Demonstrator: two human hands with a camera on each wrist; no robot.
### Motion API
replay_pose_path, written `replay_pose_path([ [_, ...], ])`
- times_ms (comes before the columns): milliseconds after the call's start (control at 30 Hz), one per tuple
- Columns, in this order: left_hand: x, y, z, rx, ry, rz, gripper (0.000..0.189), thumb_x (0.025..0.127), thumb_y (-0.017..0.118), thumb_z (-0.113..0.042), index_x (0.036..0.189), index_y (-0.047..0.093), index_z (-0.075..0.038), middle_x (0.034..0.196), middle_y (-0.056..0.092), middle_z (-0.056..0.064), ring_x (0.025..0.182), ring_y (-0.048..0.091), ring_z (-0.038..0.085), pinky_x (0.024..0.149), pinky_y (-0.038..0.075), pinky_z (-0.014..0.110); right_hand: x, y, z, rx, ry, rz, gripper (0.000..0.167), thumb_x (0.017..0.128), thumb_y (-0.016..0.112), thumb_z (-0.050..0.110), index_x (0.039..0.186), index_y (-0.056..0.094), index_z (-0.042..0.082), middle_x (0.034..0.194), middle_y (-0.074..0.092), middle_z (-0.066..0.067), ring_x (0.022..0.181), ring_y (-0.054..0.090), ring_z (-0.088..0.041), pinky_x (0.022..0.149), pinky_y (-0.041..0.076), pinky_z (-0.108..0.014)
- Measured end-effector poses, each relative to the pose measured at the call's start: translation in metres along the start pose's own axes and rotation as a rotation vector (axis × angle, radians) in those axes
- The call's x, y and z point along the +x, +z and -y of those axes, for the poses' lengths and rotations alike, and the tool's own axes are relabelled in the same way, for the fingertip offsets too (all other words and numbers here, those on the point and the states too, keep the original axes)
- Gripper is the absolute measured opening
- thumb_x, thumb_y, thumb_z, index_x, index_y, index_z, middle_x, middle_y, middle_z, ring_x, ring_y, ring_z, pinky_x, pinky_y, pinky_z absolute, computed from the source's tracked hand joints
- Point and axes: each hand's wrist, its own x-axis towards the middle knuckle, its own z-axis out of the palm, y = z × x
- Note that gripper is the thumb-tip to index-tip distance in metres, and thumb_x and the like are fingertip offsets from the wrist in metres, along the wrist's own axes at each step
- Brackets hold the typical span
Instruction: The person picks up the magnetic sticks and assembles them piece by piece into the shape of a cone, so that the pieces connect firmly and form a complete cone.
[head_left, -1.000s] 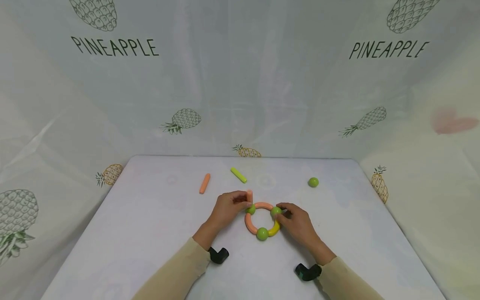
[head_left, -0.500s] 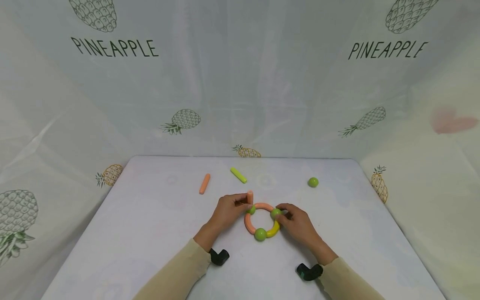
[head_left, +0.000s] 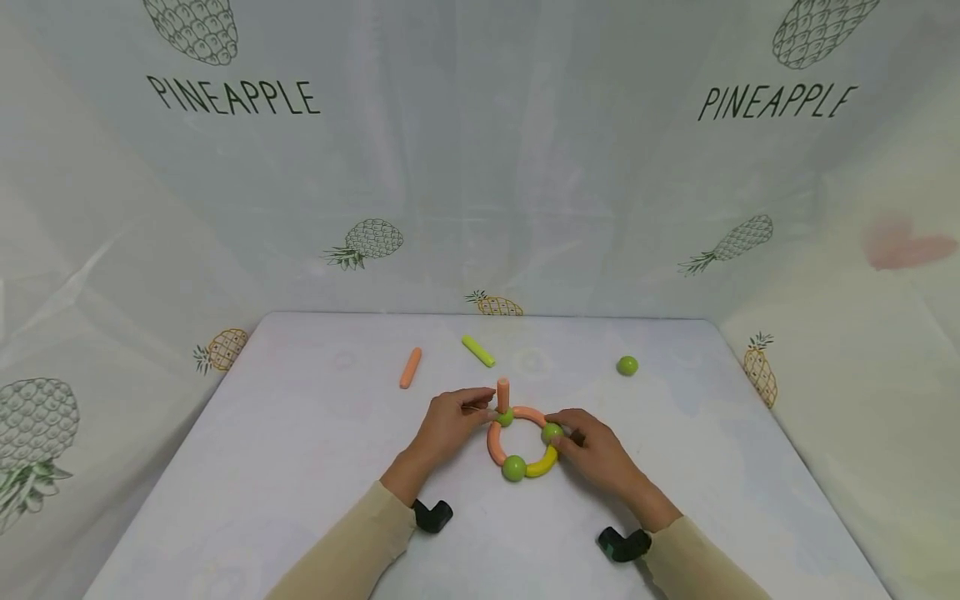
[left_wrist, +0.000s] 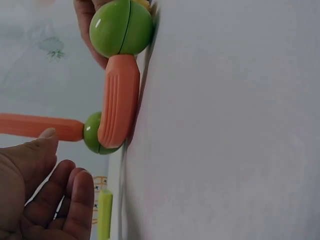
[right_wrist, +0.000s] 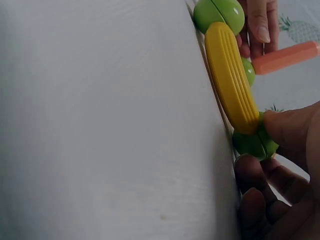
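A ring of curved rods and green balls lies on the table. Two of its rods are orange, one at the left [head_left: 495, 443] and one at the back [head_left: 530, 412]; the third is yellow [right_wrist: 230, 75]. An orange straight rod [head_left: 503, 395] stands upright on the back-left ball [head_left: 505, 418]. Beside that rod is my left hand [head_left: 455, 419], its thumb near or touching the rod and its other fingers apart from it. My right hand [head_left: 596, 444] pinches the right ball [head_left: 552, 432] between thumb and fingers. A third ball [head_left: 514, 468] sits at the front of the ring.
Behind the hands lie a loose orange rod [head_left: 410, 368] and a yellow-green rod [head_left: 478, 351]. One loose green ball [head_left: 627, 366] rests at the back right. A pineapple-print cloth [head_left: 480, 167] hangs behind the table [head_left: 300, 450].
The ring has turned slightly clockwise as seen from above, its front ball shifting left and its right ball coming nearer. My left fingers have loosened from the upright orange rod.
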Motion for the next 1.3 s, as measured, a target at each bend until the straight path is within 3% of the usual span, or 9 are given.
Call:
replay_pose_path([
  [233,0.002,-0.012,0.008,0.035,0.007,-0.043,0.035,0.098,0.077,-0.023,0.133,0.074,-0.021,0.129,0.074,-0.002,0.115,0.068,0.017,0.096,0.059,0.035,-0.003,0.001,-0.003,0.006,0.012,-0.032,0.027,0.098,0.077,0.025,0.124,0.072,0.019,0.113,0.069,0.002,0.084,0.054,-0.012,0.074,0.047,-0.026],
  [567,0.013,-0.049,0.022,0.052,-0.033,-0.201,0.03,0.097,0.079,-0.023,0.127,0.076,-0.019,0.124,0.075,-0.001,0.113,0.065,0.018,0.095,0.056,0.04,-0.007,0.001,0.0,0.017,0.046,-0.031,0.034,0.091,0.085,0.035,0.113,0.07,0.016,0.09,0.06,0.003,0.077,0.052,-0.011,0.067,0.044,-0.025],
  [733,0.014,-0.067,0.028,0.037,-0.054,-0.236,0.031,0.097,0.079,-0.023,0.127,0.076,-0.016,0.126,0.073,0.005,0.115,0.064,0.023,0.095,0.054,0.04,-0.009,-0.001,-0.001,0.025,-0.013,0.0,0.034,0.094,0.083,0.029,0.123,0.07,0.017,0.108,0.066,0.004,0.082,0.055,-0.009,0.072,0.047,-0.024],
  [900,0.017,-0.083,0.033,0.042,-0.033,-0.272,0.033,0.096,0.08,-0.021,0.127,0.076,-0.013,0.136,0.071,0.007,0.117,0.066,0.028,0.094,0.054,0.038,-0.01,-0.004,-0.004,0.038,-0.103,0.043,0.034,0.099,0.076,0.017,0.132,0.071,0.018,0.128,0.066,0.002,0.093,0.058,-0.009,0.082,0.051,-0.025],
  [1067,0.02,-0.097,0.04,0.054,-0.031,-0.28,0.036,0.096,0.081,-0.022,0.13,0.075,-0.014,0.134,0.071,0.008,0.119,0.063,0.027,0.095,0.052,0.039,-0.011,-0.004,-0.006,0.043,-0.129,0.053,0.032,0.099,0.076,0.017,0.13,0.073,0.017,0.127,0.066,0.002,0.093,0.058,-0.008,0.081,0.051,-0.025],
  [1300,0.026,-0.109,0.052,0.043,-0.143,-0.239,0.039,0.098,0.077,-0.029,0.135,0.071,-0.02,0.139,0.066,0.008,0.13,0.054,0.029,0.101,0.048,0.048,-0.012,-0.004,-0.008,0.072,-0.123,0.05,0.03,0.097,0.078,0.02,0.127,0.073,0.019,0.122,0.066,0.004,0.09,0.056,-0.008,0.078,0.05,-0.025],
])
